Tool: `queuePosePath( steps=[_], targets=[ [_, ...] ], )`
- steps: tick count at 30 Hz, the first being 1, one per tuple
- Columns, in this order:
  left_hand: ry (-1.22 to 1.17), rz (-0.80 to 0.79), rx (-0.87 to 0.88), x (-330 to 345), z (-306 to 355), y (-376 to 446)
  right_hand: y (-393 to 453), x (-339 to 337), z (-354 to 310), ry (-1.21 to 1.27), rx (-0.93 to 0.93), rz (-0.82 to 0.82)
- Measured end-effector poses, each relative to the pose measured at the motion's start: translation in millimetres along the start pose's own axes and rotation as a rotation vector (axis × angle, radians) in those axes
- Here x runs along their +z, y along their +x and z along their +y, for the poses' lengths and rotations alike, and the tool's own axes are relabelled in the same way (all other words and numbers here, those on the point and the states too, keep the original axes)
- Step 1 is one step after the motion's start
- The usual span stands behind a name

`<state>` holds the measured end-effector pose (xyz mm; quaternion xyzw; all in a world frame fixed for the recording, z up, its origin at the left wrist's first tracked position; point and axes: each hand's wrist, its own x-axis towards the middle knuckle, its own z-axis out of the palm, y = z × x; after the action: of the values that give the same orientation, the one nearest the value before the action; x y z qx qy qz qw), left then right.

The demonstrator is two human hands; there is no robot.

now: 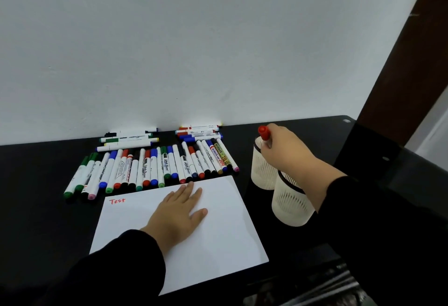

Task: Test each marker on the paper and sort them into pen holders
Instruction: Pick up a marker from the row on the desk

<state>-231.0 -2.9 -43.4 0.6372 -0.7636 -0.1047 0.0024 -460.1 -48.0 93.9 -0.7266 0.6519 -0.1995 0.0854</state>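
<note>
I am looking down at a black table point(36, 172) with a white wall behind it. My left hand point(180, 211) is lying flat on the sheet of white paper point(218, 233) in the lower middle of the frame, fingers straight and close together, thumb spread out to the right, palm pressing the sheet down. The word "Test" point(117, 201) is showing in red at the paper's upper left corner.

My right hand point(283, 145) is hovering at the middle right of the frame, fingers curled and pinching a red-capped marker point(264, 132) held upright, cap upward, directly over the mouth of the far pen holder point(260, 172). I cannot tell whether the marker's lower end is already inside it. The near pen holder point(288, 204), also white and slotted with a dark rim, is standing just beside the first, lower in the frame, partly hidden by my black sleeve point(363, 221).

A long row of markers point(150, 167) is lying side by side above the paper, across the middle left. Two smaller piles are lying crosswise against the wall: one point(128, 139) at upper left of the row, another point(198, 132) to its right.
</note>
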Motion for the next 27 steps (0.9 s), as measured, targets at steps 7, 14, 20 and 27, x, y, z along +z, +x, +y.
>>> queuePosePath(
  steps=[7,14,20,27],
  targets=[
    [-0.004,0.038,0.006,0,0,-2,15,3,8,0.115,0.107,-0.078],
    [-0.019,0.027,0.006,0,1,-1,16,2,15,0.188,0.098,-0.085],
    [-0.024,0.023,-0.007,0,0,0,19,2,17,0.049,0.072,-0.144],
    [-0.025,0.027,-0.009,0,1,0,18,2,17,0.022,0.052,-0.121]
  ],
)
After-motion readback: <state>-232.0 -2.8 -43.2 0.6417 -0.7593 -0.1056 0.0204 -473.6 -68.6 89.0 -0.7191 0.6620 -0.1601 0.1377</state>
